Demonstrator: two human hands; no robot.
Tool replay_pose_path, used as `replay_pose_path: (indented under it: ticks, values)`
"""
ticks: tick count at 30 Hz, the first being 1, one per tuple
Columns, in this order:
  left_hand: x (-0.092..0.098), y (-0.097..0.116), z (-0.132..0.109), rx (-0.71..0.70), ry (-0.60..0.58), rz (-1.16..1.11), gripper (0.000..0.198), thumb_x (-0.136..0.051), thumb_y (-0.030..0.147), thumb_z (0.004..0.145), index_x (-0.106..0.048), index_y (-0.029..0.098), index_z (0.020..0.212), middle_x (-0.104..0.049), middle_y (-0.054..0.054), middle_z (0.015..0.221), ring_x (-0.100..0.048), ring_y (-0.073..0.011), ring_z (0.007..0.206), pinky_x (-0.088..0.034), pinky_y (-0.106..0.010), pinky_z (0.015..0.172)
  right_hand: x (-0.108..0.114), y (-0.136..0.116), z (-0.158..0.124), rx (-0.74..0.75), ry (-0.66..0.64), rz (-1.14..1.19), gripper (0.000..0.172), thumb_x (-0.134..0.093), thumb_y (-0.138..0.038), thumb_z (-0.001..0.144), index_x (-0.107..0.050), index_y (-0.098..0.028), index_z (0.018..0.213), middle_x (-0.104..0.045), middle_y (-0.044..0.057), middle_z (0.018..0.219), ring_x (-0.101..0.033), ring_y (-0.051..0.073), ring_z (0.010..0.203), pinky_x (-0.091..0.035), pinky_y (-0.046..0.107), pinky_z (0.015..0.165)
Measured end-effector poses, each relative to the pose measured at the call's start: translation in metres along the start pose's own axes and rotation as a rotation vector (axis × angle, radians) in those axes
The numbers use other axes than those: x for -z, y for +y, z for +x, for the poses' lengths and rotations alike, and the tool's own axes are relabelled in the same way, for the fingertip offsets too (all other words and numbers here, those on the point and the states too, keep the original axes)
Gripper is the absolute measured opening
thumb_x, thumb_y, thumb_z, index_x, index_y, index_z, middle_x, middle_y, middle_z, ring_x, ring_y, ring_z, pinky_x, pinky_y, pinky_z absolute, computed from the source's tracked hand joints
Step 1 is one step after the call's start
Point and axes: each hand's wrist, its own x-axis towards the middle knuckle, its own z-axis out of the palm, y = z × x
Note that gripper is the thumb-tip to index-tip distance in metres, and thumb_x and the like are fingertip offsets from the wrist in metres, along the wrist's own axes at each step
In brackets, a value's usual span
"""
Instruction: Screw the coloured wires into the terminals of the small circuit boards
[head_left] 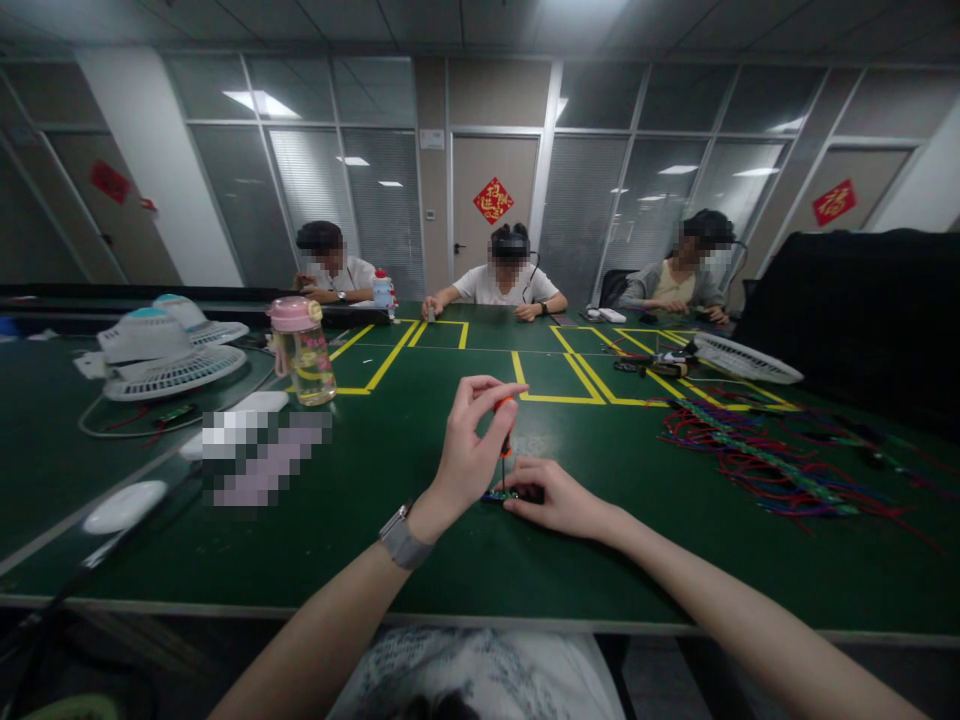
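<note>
My left hand (480, 435), with a watch (405, 535) on its wrist, is closed around the orange and black handle of a screwdriver (507, 440). The screwdriver stands upright, and its thin shaft reaches down to a small green circuit board (498, 496) on the table. Low beside the board, my right hand (551, 497) has its thumb and fingers closed on the board's right side. Its fingers partly cover the board and a dark part there. Whether the tip sits in a screw is too small to tell.
On the green table (420, 580), wired circuit boards (772, 460) lie to the right, near a white fan grille (742, 358). Fan parts (172, 350), a pink-lidded bottle (304, 350) and a white mouse (125, 507) stand left. Several people sit across the table.
</note>
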Motion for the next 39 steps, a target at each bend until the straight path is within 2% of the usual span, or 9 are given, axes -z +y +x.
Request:
replay_pose_path:
  ticks: [3,6,9,13,21,24,30,34,39]
  values:
    - [-0.0019,0.0005,-0.0007,0.065,-0.08,-0.168,0.034,-0.039,0.026,0.098,-0.061,0.023,0.123,-0.059,-0.007,0.126,-0.056,-0.0188,0.117,-0.045,-0.035,0.101,0.0005,-0.0004,-0.0002,0.004,-0.004,-0.001,0.02,-0.064,-0.025,0.084,-0.072,-0.019,0.1,-0.056,0.001,0.076,-0.051,0.012,0.063,-0.044,0.024,0.06]
    - [-0.0042,0.0013,-0.0021,0.154,-0.112,-0.313,0.035,-0.043,0.029,0.097,-0.057,0.02,0.128,-0.061,-0.009,0.127,-0.063,-0.0195,0.108,-0.053,-0.034,0.091,0.0006,-0.0006,-0.0002,-0.001,-0.005,-0.001,0.02,-0.064,-0.025,0.083,-0.072,-0.019,0.101,-0.056,0.001,0.076,-0.051,0.011,0.062,-0.043,0.024,0.06]
    - [-0.004,0.0019,-0.0025,0.128,-0.065,-0.235,0.027,-0.056,0.028,0.09,-0.065,0.019,0.114,-0.066,-0.008,0.11,-0.065,-0.0175,0.094,-0.055,-0.028,0.079,0.0005,-0.0008,0.0001,-0.01,-0.007,0.005,0.02,-0.064,-0.025,0.083,-0.072,-0.018,0.1,-0.056,0.001,0.076,-0.05,0.011,0.061,-0.043,0.024,0.059]
    - [-0.0012,0.0004,-0.0017,0.009,0.041,-0.047,0.017,-0.071,0.027,0.08,-0.072,0.022,0.096,-0.057,-0.003,0.093,-0.059,-0.0136,0.085,-0.05,-0.023,0.074,0.0002,-0.0006,0.0003,-0.005,-0.003,0.005,0.02,-0.064,-0.025,0.083,-0.072,-0.018,0.099,-0.056,0.002,0.078,-0.051,0.012,0.064,-0.043,0.024,0.06]
    - [-0.0016,0.0016,-0.0006,0.118,-0.091,-0.299,0.032,-0.042,0.026,0.096,-0.064,0.021,0.118,-0.06,-0.008,0.121,-0.062,-0.0182,0.102,-0.054,-0.029,0.083,0.0015,-0.0029,0.0008,-0.004,-0.003,-0.005,0.019,-0.064,-0.022,0.082,-0.073,-0.018,0.099,-0.055,0.0,0.074,-0.05,0.011,0.062,-0.042,0.024,0.06]
    - [-0.0022,0.0038,-0.0004,0.176,-0.07,-0.349,0.03,-0.047,0.027,0.094,-0.064,0.017,0.116,-0.066,-0.009,0.112,-0.067,-0.0175,0.091,-0.056,-0.029,0.077,0.002,-0.0034,0.0009,-0.011,-0.008,-0.004,0.019,-0.065,-0.023,0.082,-0.073,-0.018,0.099,-0.055,0.001,0.076,-0.05,0.011,0.062,-0.042,0.023,0.06]
    - [-0.0003,0.0021,0.0003,0.08,0.036,-0.076,0.014,-0.064,0.025,0.084,-0.071,0.019,0.095,-0.059,-0.004,0.091,-0.06,-0.0133,0.083,-0.05,-0.023,0.073,0.0017,-0.0023,0.0006,-0.008,-0.013,-0.01,0.02,-0.064,-0.023,0.083,-0.072,-0.018,0.1,-0.055,0.001,0.077,-0.051,0.011,0.063,-0.043,0.024,0.061]
    - [0.0003,-0.0023,0.0017,0.112,0.033,-0.066,0.022,-0.054,0.029,0.092,-0.071,0.023,0.105,-0.056,-0.005,0.102,-0.059,-0.0138,0.09,-0.049,-0.025,0.08,0.0018,-0.0015,0.0003,-0.012,-0.011,0.003,0.021,-0.064,-0.025,0.083,-0.072,-0.018,0.101,-0.054,0.001,0.077,-0.051,0.011,0.062,-0.043,0.023,0.06]
    - [-0.0021,-0.0032,0.0024,0.189,-0.043,-0.317,0.033,-0.042,0.026,0.096,-0.062,0.021,0.122,-0.06,-0.008,0.126,-0.063,-0.0188,0.106,-0.054,-0.03,0.085,0.0025,-0.0014,0.0005,-0.015,-0.014,0.006,0.021,-0.064,-0.025,0.083,-0.072,-0.018,0.101,-0.054,0.001,0.076,-0.05,0.011,0.062,-0.042,0.023,0.059]
